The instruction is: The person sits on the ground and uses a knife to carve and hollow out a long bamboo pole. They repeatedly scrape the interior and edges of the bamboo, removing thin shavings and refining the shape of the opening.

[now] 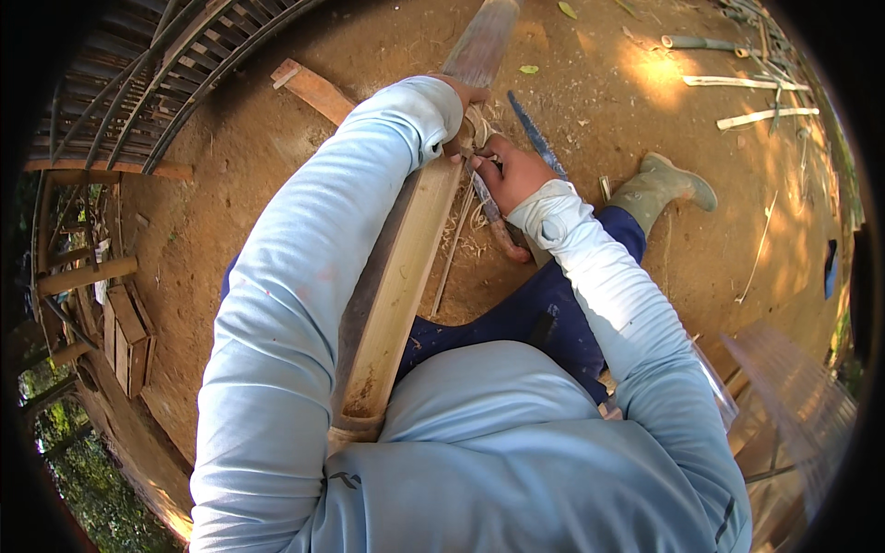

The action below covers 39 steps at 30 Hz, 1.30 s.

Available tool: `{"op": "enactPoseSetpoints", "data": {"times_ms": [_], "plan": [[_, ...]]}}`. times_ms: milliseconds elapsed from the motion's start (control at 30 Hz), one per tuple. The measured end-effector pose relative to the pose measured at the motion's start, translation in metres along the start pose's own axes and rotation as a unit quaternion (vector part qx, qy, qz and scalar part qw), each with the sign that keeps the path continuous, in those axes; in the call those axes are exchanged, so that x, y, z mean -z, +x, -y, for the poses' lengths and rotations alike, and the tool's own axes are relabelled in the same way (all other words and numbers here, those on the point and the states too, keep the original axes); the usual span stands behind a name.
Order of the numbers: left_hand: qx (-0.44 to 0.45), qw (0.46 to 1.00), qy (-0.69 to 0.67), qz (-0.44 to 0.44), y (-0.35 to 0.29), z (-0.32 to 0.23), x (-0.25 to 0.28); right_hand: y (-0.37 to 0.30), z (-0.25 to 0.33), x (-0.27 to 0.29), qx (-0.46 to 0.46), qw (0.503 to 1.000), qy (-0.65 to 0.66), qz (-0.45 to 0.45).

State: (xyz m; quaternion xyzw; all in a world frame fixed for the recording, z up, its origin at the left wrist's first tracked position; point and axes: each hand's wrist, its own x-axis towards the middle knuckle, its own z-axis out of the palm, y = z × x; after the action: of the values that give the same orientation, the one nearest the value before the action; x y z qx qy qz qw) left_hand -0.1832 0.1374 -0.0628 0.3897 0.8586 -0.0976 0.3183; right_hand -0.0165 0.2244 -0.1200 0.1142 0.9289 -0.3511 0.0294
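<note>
Workpiece: long split pale bamboo pole (396, 276), hollow side up, lower end against the person's chest, long axis running up and slightly right toward the bare earth floor (277, 184).
Left hand (468, 97): mostly hidden behind sleeve; fingers clenched on the pole.
Right hand (512, 170): fingers grasping a wooden-handled knife (502, 230) beside the pole.
Hollow contents: dirt residue near the lower end.
Floor: curled shavings (470, 230).

Outdoor rural yard used as a bamboo workshop: bare packed dirt ground (645, 276), cut bamboo poles (751, 83) at 1 o'clock, slatted bamboo fence (157, 83) at 10 o'clock, wood shavings (466, 230) center, wooden crate (129, 336) at 9 o'clock.
</note>
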Motion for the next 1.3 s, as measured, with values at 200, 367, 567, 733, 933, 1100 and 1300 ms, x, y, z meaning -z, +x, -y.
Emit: {"op": "enactPoseSetpoints", "data": {"times_ms": [200, 367, 567, 733, 933, 1100, 1300], "plan": [[-0.035, 0.999, -0.026, -0.009, -0.007, -0.002, 0.009, 0.006, 0.000, 0.004, 0.007, 1.000, -0.015, -0.008], [-0.029, 0.998, -0.020, -0.043, 0.014, 0.012, -0.003, 0.017, 0.000, 0.002, -0.019, 0.999, -0.036, -0.026], [-0.036, 0.993, -0.076, -0.086, -0.008, 0.027, -0.008, 0.018, -0.049, -0.027, 0.063, 0.991, 0.093, -0.073], [-0.121, 0.978, -0.169, -0.029, -0.097, 0.046, -0.027, -0.032, -0.070, -0.045, -0.167, 0.864, 0.471, -0.061], [-0.119, 0.970, -0.209, -0.026, -0.179, 0.055, -0.050, 0.003, -0.052, -0.065, -0.187, 0.835, 0.472, -0.214], [-0.091, 0.956, -0.243, -0.138, -0.174, 0.078, -0.051, 0.036, -0.026, -0.072, -0.152, 0.845, 0.457, -0.232], [-0.089, 0.960, -0.242, -0.108, -0.152, 0.090, -0.057, 0.039, -0.036, -0.075, -0.113, 0.885, 0.404, -0.201]]}}
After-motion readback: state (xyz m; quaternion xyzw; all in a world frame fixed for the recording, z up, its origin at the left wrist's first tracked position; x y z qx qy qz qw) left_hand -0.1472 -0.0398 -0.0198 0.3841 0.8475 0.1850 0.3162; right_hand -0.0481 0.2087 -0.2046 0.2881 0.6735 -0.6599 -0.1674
